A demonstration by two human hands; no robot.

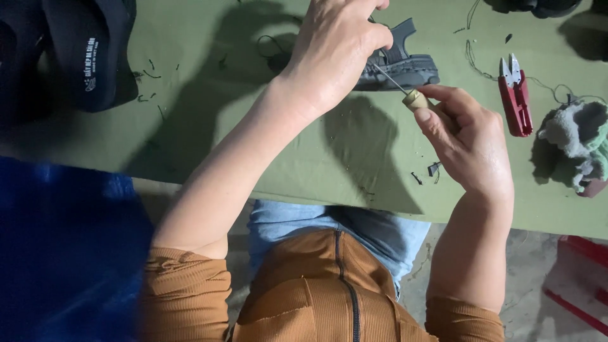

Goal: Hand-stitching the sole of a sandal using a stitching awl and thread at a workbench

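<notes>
Past your brown ribbed top [316, 297], your right hand [468, 139] pinches the wooden-handled awl [405, 94], its needle slanting far-left into the grey sandal [400, 63] that your left hand [335, 50] clamps on the green table [253, 145], just beyond.

Two hands are showing, the left hand [335, 47] and the right hand [468, 136]. One grey sandal [405, 63], one wooden-handled awl [411, 98] and one pair of red thread snips [515, 95] are lying or being held over the green surface [354, 152]. One dark shoe sole [88, 50] and one grey-green fuzzy bundle [579, 142] are sitting at the sides.
</notes>
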